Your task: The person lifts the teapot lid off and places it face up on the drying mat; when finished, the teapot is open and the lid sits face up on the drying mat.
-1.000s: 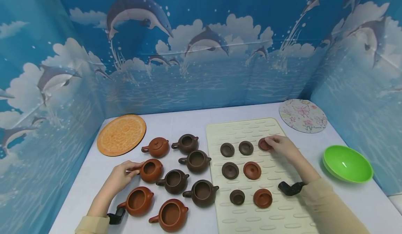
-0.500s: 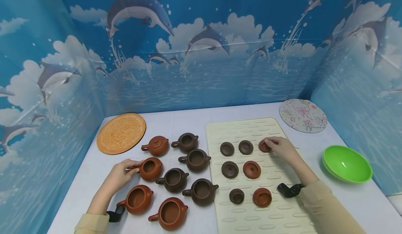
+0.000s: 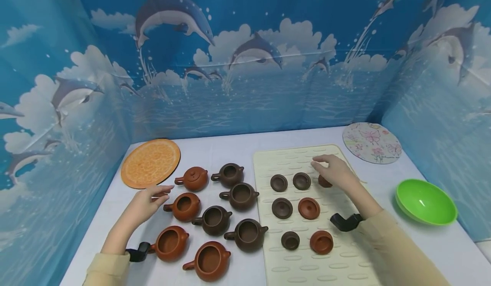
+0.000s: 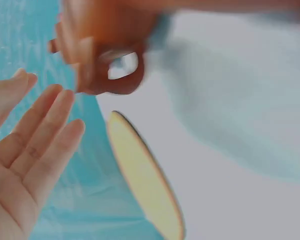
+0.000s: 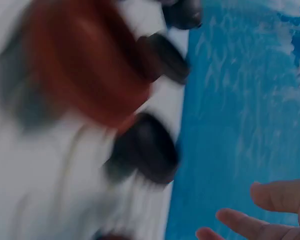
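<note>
My left hand [image 3: 147,205] hovers just left of a lidless reddish-brown teapot [image 3: 185,206], its fingers extended and holding nothing. In the left wrist view the fingers [image 4: 45,135] are apart from a blurred teapot handle [image 4: 122,85]. Just beyond stands a reddish teapot [image 3: 194,178] with its lid on. Over the cream mat [image 3: 291,154], my right hand [image 3: 333,173] is raised with bare fingertips, partly covering a small reddish lid [image 3: 324,181]. Two dark lids [image 3: 278,183] lie to its left. The right wrist view shows its fingers [image 5: 280,196] spread and touching nothing.
More open teapots, dark [image 3: 249,235] and reddish [image 3: 209,260], stand left of the mat. Nearer on the mat are several lids [image 3: 309,208] and small cups [image 3: 321,242]. A green bowl [image 3: 426,202] sits right; round mats [image 3: 151,163] lie at the back corners.
My left hand has let go of the reddish teapot's handle and risen slightly. My right hand has released the reddish lid and lifted up and left. The teapots and lids stay in place.
</note>
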`<action>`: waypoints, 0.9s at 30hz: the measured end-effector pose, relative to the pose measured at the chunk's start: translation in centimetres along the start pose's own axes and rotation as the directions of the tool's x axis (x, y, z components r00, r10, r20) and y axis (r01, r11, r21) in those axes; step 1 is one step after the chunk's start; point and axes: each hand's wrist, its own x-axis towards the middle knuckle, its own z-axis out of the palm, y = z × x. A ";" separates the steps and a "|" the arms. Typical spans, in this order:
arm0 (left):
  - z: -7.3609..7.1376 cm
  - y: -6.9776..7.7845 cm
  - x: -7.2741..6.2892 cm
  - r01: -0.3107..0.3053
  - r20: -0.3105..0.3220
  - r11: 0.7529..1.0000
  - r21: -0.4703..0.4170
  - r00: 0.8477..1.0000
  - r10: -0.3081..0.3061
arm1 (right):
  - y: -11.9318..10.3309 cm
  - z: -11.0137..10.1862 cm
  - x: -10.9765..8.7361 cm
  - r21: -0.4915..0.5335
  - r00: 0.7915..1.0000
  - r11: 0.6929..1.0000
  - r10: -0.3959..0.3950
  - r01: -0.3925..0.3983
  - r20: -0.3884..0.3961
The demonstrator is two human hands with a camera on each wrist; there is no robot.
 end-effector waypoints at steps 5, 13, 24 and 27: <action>-2.3 1.6 2.2 -0.024 -0.010 1.000 0.004 1.000 0.024 | -6.0 0.8 1.7 0.098 0.988 0.983 -0.157 0.156 0.002; -2.3 2.2 6.0 0.062 0.036 0.998 -0.021 0.997 -0.061 | -16.2 7.5 5.3 0.257 0.945 0.914 -0.326 0.314 0.005; 0.5 1.6 7.4 0.088 0.103 0.996 -0.016 0.991 -0.086 | -23.7 15.5 6.1 0.250 0.941 0.930 -0.309 0.269 0.139; 1.2 1.6 7.5 0.107 0.091 0.994 -0.030 0.990 -0.104 | -24.4 16.5 6.1 0.189 0.933 0.940 -0.317 0.285 0.169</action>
